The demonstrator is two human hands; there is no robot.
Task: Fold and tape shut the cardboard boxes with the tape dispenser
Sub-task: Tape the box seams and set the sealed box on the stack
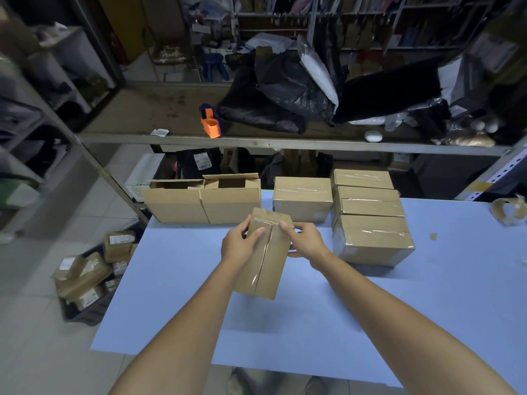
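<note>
A small cardboard box (pixel 265 269) with clear tape along its top seam is held tilted above the blue table (pixel 171 295). My left hand (pixel 236 243) grips its far left edge, thumb on top. My right hand (pixel 306 242) grips the far right edge, fingers curled over the corner. The orange tape dispenser (pixel 211 125) stands on the shelf (pixel 128 115) beyond the table, out of both hands. Two open untaped boxes (pixel 205 201) sit at the table's far left. Several taped boxes (pixel 370 212) are stacked at the far right, one more (pixel 302 198) beside them.
A used tape roll core (pixel 509 210) lies at the table's right edge. Black bags (pixel 285 92) pile up on the shelf. A bin of labelled parcels (pixel 88 277) stands on the floor left of the table. A metal shelf post (pixel 94 161) slants down on the left.
</note>
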